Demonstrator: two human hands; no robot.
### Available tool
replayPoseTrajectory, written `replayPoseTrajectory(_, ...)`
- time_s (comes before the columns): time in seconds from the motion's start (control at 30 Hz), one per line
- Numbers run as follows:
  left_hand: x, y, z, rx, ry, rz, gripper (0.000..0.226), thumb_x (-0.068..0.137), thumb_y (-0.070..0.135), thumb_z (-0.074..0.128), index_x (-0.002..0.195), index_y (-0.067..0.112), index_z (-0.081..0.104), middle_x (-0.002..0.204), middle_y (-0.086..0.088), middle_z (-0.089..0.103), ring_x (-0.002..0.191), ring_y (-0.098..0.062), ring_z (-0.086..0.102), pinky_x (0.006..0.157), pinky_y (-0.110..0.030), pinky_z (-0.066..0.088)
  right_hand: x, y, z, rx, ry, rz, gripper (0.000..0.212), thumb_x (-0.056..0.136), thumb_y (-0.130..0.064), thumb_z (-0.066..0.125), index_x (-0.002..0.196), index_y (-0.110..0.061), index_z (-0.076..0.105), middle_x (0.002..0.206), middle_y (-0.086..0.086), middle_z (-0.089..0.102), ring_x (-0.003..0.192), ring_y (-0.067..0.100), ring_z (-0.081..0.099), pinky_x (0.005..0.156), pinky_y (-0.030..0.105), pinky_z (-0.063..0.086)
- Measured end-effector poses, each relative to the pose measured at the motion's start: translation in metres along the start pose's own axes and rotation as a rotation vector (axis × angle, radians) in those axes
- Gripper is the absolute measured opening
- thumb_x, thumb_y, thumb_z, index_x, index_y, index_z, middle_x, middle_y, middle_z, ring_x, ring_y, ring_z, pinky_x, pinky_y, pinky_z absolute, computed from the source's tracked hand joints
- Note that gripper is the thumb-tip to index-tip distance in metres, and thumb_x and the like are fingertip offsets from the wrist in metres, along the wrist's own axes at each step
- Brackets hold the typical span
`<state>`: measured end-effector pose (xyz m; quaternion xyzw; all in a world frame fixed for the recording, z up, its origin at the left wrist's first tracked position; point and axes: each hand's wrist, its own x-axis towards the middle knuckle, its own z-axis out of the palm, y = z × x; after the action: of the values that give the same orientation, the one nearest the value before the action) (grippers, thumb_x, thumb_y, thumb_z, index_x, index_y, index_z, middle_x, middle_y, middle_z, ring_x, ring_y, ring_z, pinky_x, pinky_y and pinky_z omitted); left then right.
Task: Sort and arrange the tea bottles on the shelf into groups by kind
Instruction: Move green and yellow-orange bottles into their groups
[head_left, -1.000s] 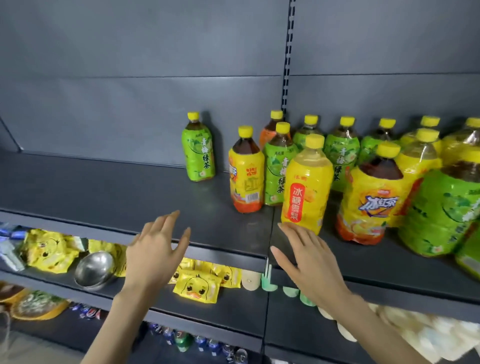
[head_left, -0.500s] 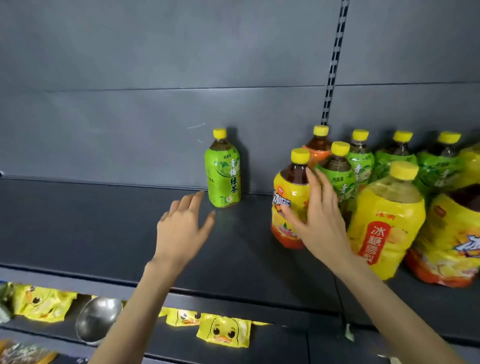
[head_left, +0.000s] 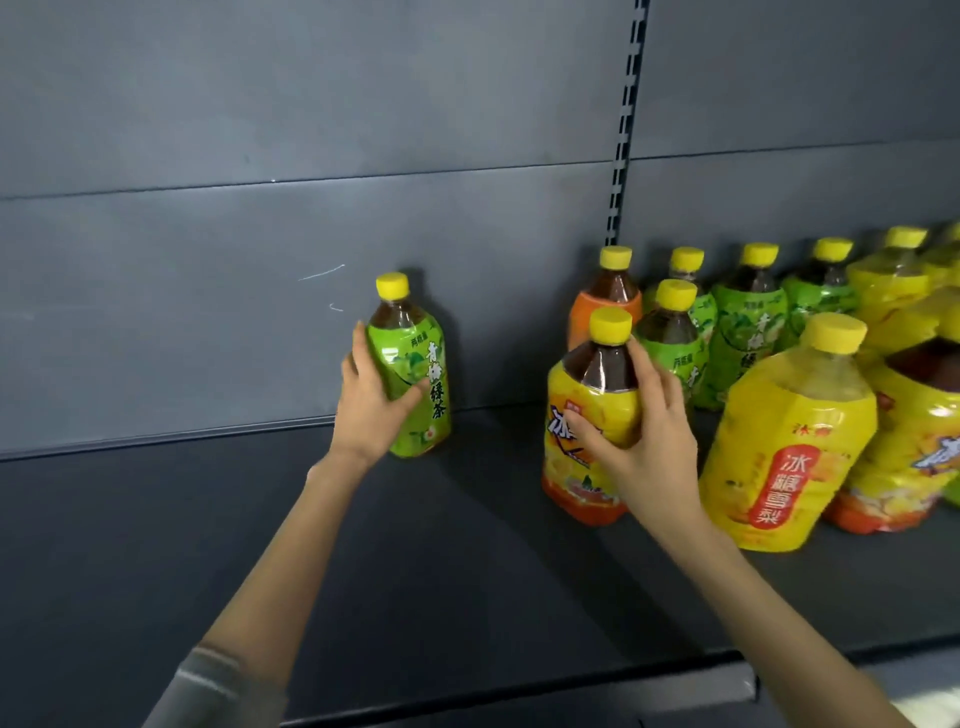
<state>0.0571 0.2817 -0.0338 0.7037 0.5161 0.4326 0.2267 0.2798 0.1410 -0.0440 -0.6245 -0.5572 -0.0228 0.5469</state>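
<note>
Both hands have closed in since half a second ago. My left hand (head_left: 370, 410), which hovered open then, now wraps the lone green bottle (head_left: 411, 352), fingers behind it and thumb across the label. My right hand (head_left: 649, 452) grips the yellow bottle (head_left: 569, 486) at its shoulder, fingers curled round the back, thumb on the front. Both bottles stand upright on the shelf (head_left: 457, 561), well apart: the green one against the back panel (head_left: 234, 322), the yellow one at the cluster's left front, just beside a pear bottle (head_left: 789, 431).
</note>
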Motion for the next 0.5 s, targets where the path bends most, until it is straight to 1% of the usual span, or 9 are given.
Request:
replayPoseTrajectory(0.07, 0.006, -0.005, 0.004, -0.115, 0.024, -0.032, 0.102, 0.077, 0.032, 0.075, 0.150, 0.021, 0.005, 0.148, -0.010, 0.025, 0.134, -0.029, 0.034, 0.107, -0.041, 0.030, -0.002, 0.001, -0.003, 0.035, -0.025, 0.011, 0.081, 0.073, -0.057, 0.060, 0.142, -0.044, 0.019, 0.137, -0.004, 0.035, 0.121, 0.007, 0.039, 0.095, 0.030, 0.043)
replayPoseTrajectory(0.13, 0.011, -0.007, 0.006, -0.152, 0.063, -0.066, 0.100, 0.073, 0.032, 0.080, 0.148, 0.020, 0.015, 0.142, -0.010, 0.031, 0.129, -0.028, 0.037, 0.105, -0.037, 0.031, -0.004, 0.001, -0.007, 0.066, -0.054, 0.027, 0.081, 0.074, -0.057, 0.061, 0.143, -0.046, 0.020, 0.135, -0.008, 0.032, 0.124, 0.009, 0.040, 0.098, 0.031, 0.043)
replayPoseTrajectory(0.17, 0.013, -0.007, 0.007, -0.150, 0.076, -0.081, 0.099, 0.070, 0.033, 0.082, 0.146, 0.018, 0.021, 0.139, -0.010, 0.033, 0.127, -0.027, 0.039, 0.103, -0.035, 0.032, -0.005, 0.001, -0.008, 0.076, -0.070, 0.037, 0.082, 0.074, -0.054, 0.063, 0.143, -0.046, 0.019, 0.136, -0.008, 0.032, 0.125, 0.010, 0.041, 0.098, 0.031, 0.043)
replayPoseTrajectory(0.23, 0.014, -0.007, 0.008, -0.121, 0.093, -0.102, 0.095, 0.064, 0.035, 0.085, 0.140, 0.014, 0.031, 0.134, -0.010, 0.036, 0.123, -0.026, 0.042, 0.100, -0.034, 0.034, -0.007, 0.001, -0.009, 0.070, -0.102, 0.059, 0.087, 0.076, -0.042, 0.071, 0.143, -0.045, 0.016, 0.139, -0.004, 0.032, 0.123, 0.007, 0.040, 0.097, 0.028, 0.042)
replayPoseTrajectory(0.3, 0.011, -0.007, 0.008, -0.109, 0.100, -0.112, 0.093, 0.062, 0.037, 0.086, 0.136, 0.013, 0.035, 0.132, -0.009, 0.038, 0.121, -0.025, 0.044, 0.099, -0.036, 0.036, -0.009, 0.000, -0.008, 0.062, -0.123, 0.087, 0.093, 0.075, -0.031, 0.077, 0.142, -0.041, 0.014, 0.138, -0.006, 0.031, 0.121, 0.001, 0.037, 0.099, 0.026, 0.040)
replayPoseTrajectory(0.33, 0.009, -0.008, 0.009, -0.121, 0.102, -0.112, 0.092, 0.062, 0.037, 0.086, 0.135, 0.014, 0.035, 0.132, -0.008, 0.039, 0.120, -0.024, 0.045, 0.099, -0.038, 0.037, -0.010, 0.000, -0.007, 0.071, -0.132, 0.100, 0.095, 0.074, -0.029, 0.078, 0.142, -0.038, 0.014, 0.137, -0.008, 0.031, 0.122, 0.000, 0.037, 0.100, 0.026, 0.040)
replayPoseTrajectory(0.37, 0.005, -0.009, 0.010, -0.142, 0.104, -0.108, 0.092, 0.061, 0.038, 0.086, 0.134, 0.015, 0.036, 0.131, -0.007, 0.040, 0.119, -0.023, 0.046, 0.099, -0.039, 0.039, -0.011, -0.001, -0.007, 0.088, -0.138, 0.114, 0.095, 0.072, -0.030, 0.079, 0.143, -0.036, 0.015, 0.138, -0.009, 0.032, 0.123, 0.002, 0.039, 0.102, 0.030, 0.042)
replayPoseTrajectory(0.43, -0.003, -0.009, 0.012, -0.188, 0.107, -0.103, 0.089, 0.061, 0.041, 0.086, 0.133, 0.021, 0.037, 0.129, -0.001, 0.047, 0.116, -0.020, 0.050, 0.098, -0.039, 0.042, -0.013, -0.001, -0.007, 0.128, -0.128, 0.141, 0.095, 0.070, -0.039, 0.078, 0.143, -0.034, 0.017, 0.142, -0.005, 0.038, 0.126, 0.010, 0.045, 0.101, 0.039, 0.046)
replayPoseTrajectory(0.5, -0.014, -0.006, 0.013, -0.225, 0.106, -0.111, 0.086, 0.062, 0.043, 0.084, 0.133, 0.026, 0.037, 0.124, 0.006, 0.055, 0.110, -0.016, 0.053, 0.094, -0.034, 0.042, -0.017, -0.003, -0.008, 0.153, -0.114, 0.171, 0.094, 0.068, -0.048, 0.076, 0.141, -0.033, 0.019, 0.140, -0.003, 0.043, 0.124, 0.012, 0.049, 0.099, 0.041, 0.049)
